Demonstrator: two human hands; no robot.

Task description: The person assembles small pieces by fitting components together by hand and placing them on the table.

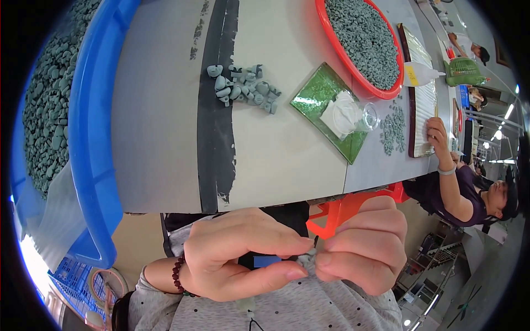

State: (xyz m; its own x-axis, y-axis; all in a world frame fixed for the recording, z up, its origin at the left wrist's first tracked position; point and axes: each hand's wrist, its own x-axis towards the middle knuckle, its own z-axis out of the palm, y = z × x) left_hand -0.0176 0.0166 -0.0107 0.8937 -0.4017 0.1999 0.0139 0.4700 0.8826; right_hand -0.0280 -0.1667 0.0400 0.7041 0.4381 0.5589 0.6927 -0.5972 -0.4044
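Note:
Just past the table's near edge, both hands meet over my lap at a small grey-green moulded piece (pixel 306 261), mostly covered by fingertips. My left hand (pixel 243 254), with a beaded bracelet at its wrist, pinches it between thumb and forefinger. Curled fingers of my right hand (pixel 367 245) grip the same piece from the other side. On the table ahead lies a cluster of similar small grey-green figure-like pieces (pixel 245 88), partly over a black tape strip (pixel 215 138).
A blue tub (pixel 94 132) of grey-green pieces stands at left. Toward the right are a red-rimmed basin (pixel 331 33) of small pieces, a green tray (pixel 309 96) with white tissue and a clear cup, loose bits (pixel 393 132), and a squeeze bottle (pixel 422 74). A co-worker (pixel 464 190) sits at far right.

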